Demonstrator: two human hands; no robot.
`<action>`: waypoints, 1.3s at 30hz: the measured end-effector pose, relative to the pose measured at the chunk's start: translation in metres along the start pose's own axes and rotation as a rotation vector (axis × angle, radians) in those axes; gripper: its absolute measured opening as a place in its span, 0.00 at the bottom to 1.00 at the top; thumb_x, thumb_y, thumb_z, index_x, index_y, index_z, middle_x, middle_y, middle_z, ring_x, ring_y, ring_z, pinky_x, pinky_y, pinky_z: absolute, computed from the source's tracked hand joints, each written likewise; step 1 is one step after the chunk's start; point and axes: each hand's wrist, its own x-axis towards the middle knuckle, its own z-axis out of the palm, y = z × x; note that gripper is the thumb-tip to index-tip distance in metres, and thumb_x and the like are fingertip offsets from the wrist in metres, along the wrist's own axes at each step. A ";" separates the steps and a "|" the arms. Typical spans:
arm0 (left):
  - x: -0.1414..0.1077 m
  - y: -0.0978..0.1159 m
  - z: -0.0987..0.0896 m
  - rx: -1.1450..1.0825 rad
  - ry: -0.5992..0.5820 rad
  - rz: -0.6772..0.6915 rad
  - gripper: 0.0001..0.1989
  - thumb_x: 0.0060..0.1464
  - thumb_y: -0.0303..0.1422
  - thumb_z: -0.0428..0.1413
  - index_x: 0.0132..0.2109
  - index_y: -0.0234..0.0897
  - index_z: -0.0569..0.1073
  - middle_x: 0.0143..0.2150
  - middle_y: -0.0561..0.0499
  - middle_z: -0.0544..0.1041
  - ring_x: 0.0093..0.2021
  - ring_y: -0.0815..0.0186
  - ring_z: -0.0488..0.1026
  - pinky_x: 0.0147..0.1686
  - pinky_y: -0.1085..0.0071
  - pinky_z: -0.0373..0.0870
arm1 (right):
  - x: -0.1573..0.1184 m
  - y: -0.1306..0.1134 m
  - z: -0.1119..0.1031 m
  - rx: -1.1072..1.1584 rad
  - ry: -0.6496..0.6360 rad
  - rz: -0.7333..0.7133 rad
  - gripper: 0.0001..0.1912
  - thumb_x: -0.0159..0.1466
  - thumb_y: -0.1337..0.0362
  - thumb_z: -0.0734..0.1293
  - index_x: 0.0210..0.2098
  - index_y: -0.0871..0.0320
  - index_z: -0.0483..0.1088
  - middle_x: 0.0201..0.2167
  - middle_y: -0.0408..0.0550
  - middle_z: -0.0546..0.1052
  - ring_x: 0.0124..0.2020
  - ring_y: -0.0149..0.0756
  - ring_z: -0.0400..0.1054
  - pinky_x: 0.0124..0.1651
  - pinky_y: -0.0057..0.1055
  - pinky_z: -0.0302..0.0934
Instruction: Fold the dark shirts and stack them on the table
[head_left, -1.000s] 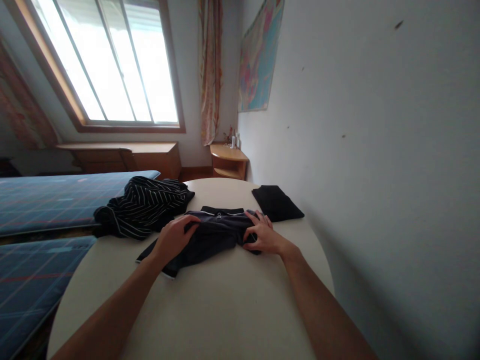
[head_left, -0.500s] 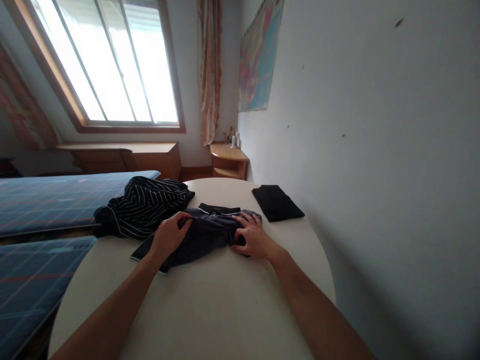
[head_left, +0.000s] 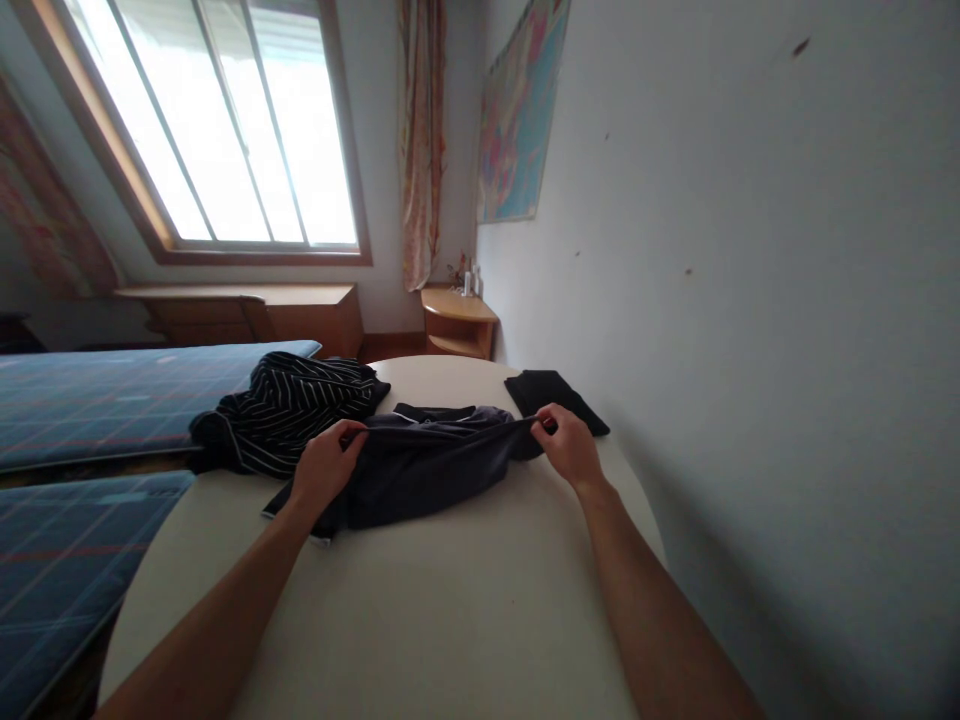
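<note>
A dark grey polo shirt (head_left: 431,470) with a black, white-edged collar lies on the round white table (head_left: 450,610), its collar at the far side. My left hand (head_left: 326,462) pinches its upper edge on the left. On the right, my right hand (head_left: 570,445) pinches the cloth too, and the edge between both hands is stretched and slightly raised. A sleeve with white trim pokes out under my left wrist. Part of the collar is hidden behind the raised fold.
A crumpled black-and-white striped garment (head_left: 300,405) lies at the table's left. A folded black garment (head_left: 555,395) rests at the far right, just beyond my right hand. Blue plaid mattresses (head_left: 112,400) adjoin on the left; a wall (head_left: 750,350) stands on the right.
My right hand has gone from lying spread on the shirt to pinching its edge farther right. The cloth between my hands is now pulled straight. My left hand has shifted slightly left.
</note>
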 end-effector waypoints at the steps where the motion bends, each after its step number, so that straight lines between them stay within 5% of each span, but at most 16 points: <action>1: 0.001 -0.003 0.000 -0.003 0.010 -0.008 0.13 0.58 0.42 0.53 0.44 0.44 0.78 0.40 0.51 0.81 0.40 0.59 0.77 0.39 0.69 0.68 | 0.001 0.005 -0.001 -0.008 0.041 0.049 0.06 0.62 0.62 0.64 0.35 0.56 0.72 0.31 0.46 0.77 0.33 0.39 0.70 0.40 0.34 0.62; 7: 0.003 -0.008 0.004 0.027 0.003 -0.053 0.12 0.57 0.41 0.53 0.43 0.43 0.77 0.39 0.50 0.81 0.39 0.59 0.76 0.37 0.68 0.67 | 0.001 0.014 0.006 -0.057 0.068 0.131 0.08 0.61 0.64 0.64 0.37 0.56 0.74 0.29 0.46 0.75 0.31 0.38 0.69 0.37 0.34 0.62; 11: 0.000 -0.002 0.003 0.023 0.049 -0.003 0.09 0.57 0.40 0.54 0.42 0.42 0.73 0.38 0.51 0.79 0.36 0.60 0.75 0.36 0.69 0.66 | -0.003 -0.006 0.011 0.032 0.018 -0.060 0.15 0.61 0.68 0.63 0.47 0.57 0.73 0.39 0.50 0.75 0.38 0.39 0.70 0.46 0.36 0.65; 15: -0.005 0.007 0.002 0.075 0.047 0.072 0.08 0.55 0.40 0.56 0.39 0.42 0.69 0.38 0.51 0.76 0.36 0.61 0.74 0.35 0.69 0.66 | -0.011 -0.031 0.019 0.039 -0.168 -0.320 0.15 0.62 0.66 0.66 0.48 0.54 0.74 0.51 0.51 0.74 0.54 0.43 0.66 0.59 0.41 0.58; 20: -0.011 0.016 0.002 0.162 -0.042 0.147 0.07 0.55 0.38 0.56 0.40 0.43 0.67 0.39 0.52 0.77 0.38 0.60 0.75 0.34 0.70 0.64 | -0.015 -0.036 0.027 -0.047 -0.362 -0.358 0.09 0.62 0.67 0.69 0.41 0.52 0.77 0.41 0.48 0.79 0.52 0.44 0.66 0.57 0.43 0.58; 23: -0.011 0.014 0.001 0.160 -0.071 0.194 0.02 0.56 0.33 0.52 0.37 0.43 0.69 0.40 0.52 0.77 0.39 0.61 0.75 0.36 0.70 0.65 | -0.010 -0.030 0.023 -0.022 -0.330 -0.317 0.07 0.64 0.67 0.66 0.38 0.53 0.77 0.38 0.48 0.79 0.47 0.43 0.69 0.53 0.40 0.60; 31: -0.006 0.001 0.006 0.064 0.030 0.228 0.08 0.58 0.33 0.51 0.40 0.41 0.75 0.47 0.49 0.77 0.46 0.58 0.74 0.49 0.65 0.69 | 0.001 0.009 0.005 -0.036 0.036 -0.115 0.09 0.63 0.69 0.63 0.40 0.57 0.75 0.39 0.52 0.77 0.45 0.45 0.68 0.53 0.42 0.60; 35: -0.011 0.013 0.003 0.066 0.095 0.431 0.08 0.59 0.36 0.52 0.40 0.41 0.75 0.52 0.47 0.74 0.53 0.57 0.71 0.57 0.62 0.65 | 0.000 0.007 0.007 -0.031 0.012 -0.131 0.14 0.58 0.75 0.61 0.37 0.56 0.75 0.41 0.50 0.77 0.46 0.43 0.68 0.54 0.40 0.60; 39: -0.019 0.026 0.000 0.061 -0.121 0.629 0.08 0.61 0.36 0.52 0.41 0.42 0.75 0.45 0.48 0.77 0.48 0.59 0.73 0.54 0.61 0.66 | -0.007 -0.022 0.013 0.039 -0.129 -0.264 0.13 0.61 0.73 0.63 0.41 0.54 0.76 0.42 0.48 0.78 0.48 0.42 0.68 0.55 0.40 0.59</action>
